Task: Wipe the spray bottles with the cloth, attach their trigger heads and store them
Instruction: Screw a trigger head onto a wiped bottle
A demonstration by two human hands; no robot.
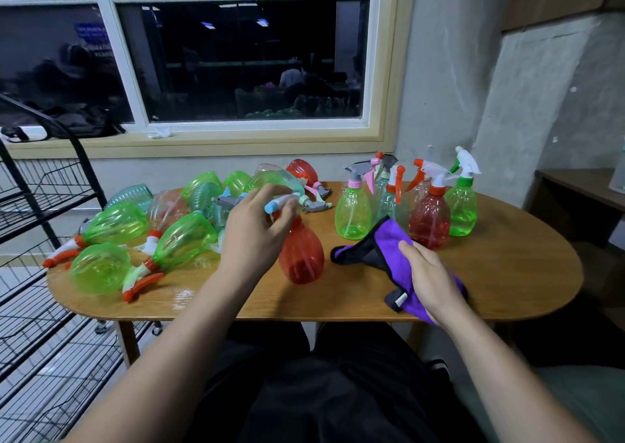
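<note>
A red spray bottle (301, 253) stands tilted at the middle of the wooden table (507, 273). My left hand (252, 229) grips its white and blue trigger head (277, 204) at the top. My right hand (429, 278) holds a purple cloth with black trim (385, 243) on the table to the right of the bottle. Several green, clear and red bottles (115, 226) lie on their sides at the left. Several upright bottles with trigger heads (429, 216) stand at the back right.
A black wire rack (40, 226) stands to the left of the table. A window (236, 60) and its sill are behind the table. A dark wooden desk (581, 188) sits at the far right. My lap is below the table's front edge.
</note>
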